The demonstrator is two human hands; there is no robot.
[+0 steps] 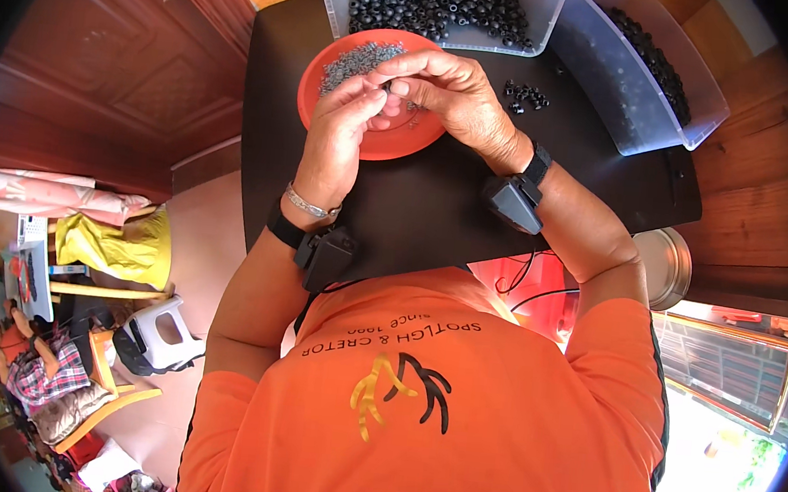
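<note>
With left hand (341, 118) and right hand (468, 101) meeting at the fingertips, pinching a small dark piece (387, 86), partly hidden. Held above a round orange-red plastic bowl (384, 150) of tiny grey parts (356, 63), on a flat dark tabletop (415, 215), near loose black ring-shaped pieces (517, 107) and a clear rectangular plastic bin (557, 7) heaped with more black pieces (434, 6).

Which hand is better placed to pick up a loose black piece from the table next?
Probably the right hand: the loose black pieces lie on its side of the red-orange bowl, closer to it than to the left hand. Both hands are together over the bowl.
</note>
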